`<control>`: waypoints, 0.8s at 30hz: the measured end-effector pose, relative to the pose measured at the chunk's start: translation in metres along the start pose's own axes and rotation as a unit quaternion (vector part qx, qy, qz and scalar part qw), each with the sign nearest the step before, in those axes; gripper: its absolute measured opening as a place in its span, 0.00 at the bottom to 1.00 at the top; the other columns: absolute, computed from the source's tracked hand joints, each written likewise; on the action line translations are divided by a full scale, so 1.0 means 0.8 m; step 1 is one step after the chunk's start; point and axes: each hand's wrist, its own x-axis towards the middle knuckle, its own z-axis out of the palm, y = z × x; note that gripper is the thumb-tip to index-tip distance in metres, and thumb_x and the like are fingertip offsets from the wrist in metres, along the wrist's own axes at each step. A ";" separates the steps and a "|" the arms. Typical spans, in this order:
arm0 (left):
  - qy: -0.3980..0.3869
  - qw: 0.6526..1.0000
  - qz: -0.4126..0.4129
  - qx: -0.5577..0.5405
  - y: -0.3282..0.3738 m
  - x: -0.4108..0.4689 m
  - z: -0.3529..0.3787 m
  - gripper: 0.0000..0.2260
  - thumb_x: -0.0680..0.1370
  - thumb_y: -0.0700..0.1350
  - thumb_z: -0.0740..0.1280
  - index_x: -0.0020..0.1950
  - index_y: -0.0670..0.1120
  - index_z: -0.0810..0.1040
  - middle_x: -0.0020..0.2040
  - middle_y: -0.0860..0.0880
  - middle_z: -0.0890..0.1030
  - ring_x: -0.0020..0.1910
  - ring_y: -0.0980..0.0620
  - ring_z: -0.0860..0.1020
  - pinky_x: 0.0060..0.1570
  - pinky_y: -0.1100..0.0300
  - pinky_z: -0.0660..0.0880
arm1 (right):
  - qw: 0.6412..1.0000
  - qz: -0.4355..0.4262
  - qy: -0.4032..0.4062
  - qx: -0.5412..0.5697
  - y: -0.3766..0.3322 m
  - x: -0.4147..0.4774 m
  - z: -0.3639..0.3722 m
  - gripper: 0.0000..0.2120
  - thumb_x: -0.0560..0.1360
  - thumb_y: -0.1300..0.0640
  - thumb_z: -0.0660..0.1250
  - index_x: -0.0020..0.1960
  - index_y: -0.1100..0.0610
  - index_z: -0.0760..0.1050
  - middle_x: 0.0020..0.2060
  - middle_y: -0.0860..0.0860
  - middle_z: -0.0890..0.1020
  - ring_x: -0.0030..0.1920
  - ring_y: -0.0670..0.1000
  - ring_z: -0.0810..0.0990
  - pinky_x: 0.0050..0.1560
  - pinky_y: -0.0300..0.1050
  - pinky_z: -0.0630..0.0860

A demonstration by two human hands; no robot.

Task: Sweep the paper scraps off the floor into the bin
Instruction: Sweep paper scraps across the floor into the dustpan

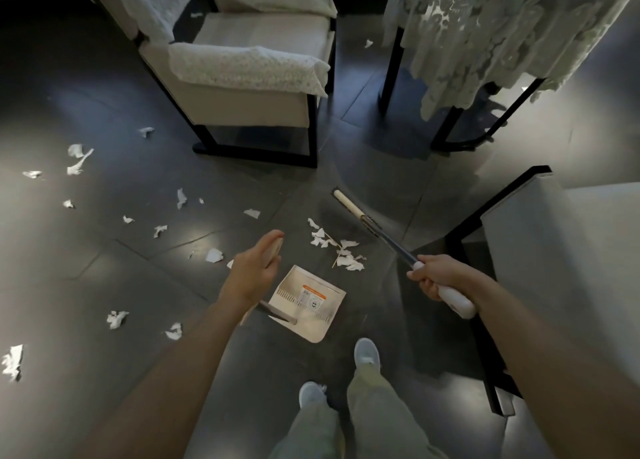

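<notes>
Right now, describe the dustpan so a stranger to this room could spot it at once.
Start at the cream armchair and come nearer across the dark floor. Below the left hand sits the dustpan. Unlike the torn white paper scraps nearby, it is a straight-edged cream tray with an orange label.

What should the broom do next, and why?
Probably pull the broom toward the dustpan, pushing the pile of scraps into it. The pile lies between the broom's head and the dustpan; the right hand grips the broom, and the left hand holds the dustpan's handle.
</notes>
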 end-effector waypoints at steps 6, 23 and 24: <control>0.000 1.000 0.005 -0.013 0.010 0.042 0.023 0.19 0.78 0.40 0.63 0.69 0.50 0.69 0.46 0.47 0.78 0.38 0.50 0.75 0.40 0.60 0.69 | 1.000 0.021 -0.010 -0.009 0.016 0.028 0.020 0.29 0.78 0.66 0.62 0.75 0.53 0.57 0.35 0.54 0.73 0.27 0.44 0.68 0.21 0.34 0.69; 0.030 0.998 -0.041 -0.031 0.012 0.050 0.013 0.19 0.78 0.39 0.63 0.68 0.49 0.70 0.44 0.48 0.77 0.39 0.49 0.77 0.38 0.64 0.68 | 0.987 0.056 -0.153 -0.006 -0.073 -0.035 0.035 0.08 0.78 0.65 0.60 0.53 0.54 0.71 0.26 0.50 0.71 0.20 0.42 0.67 0.18 0.29 0.65; 0.038 0.997 -0.052 -0.037 0.011 0.042 0.010 0.18 0.78 0.39 0.63 0.68 0.49 0.70 0.46 0.48 0.78 0.40 0.49 0.76 0.40 0.64 0.68 | 0.987 0.050 -0.152 -0.023 -0.080 -0.033 0.036 0.10 0.78 0.65 0.60 0.56 0.54 0.70 0.27 0.51 0.71 0.20 0.41 0.67 0.18 0.30 0.65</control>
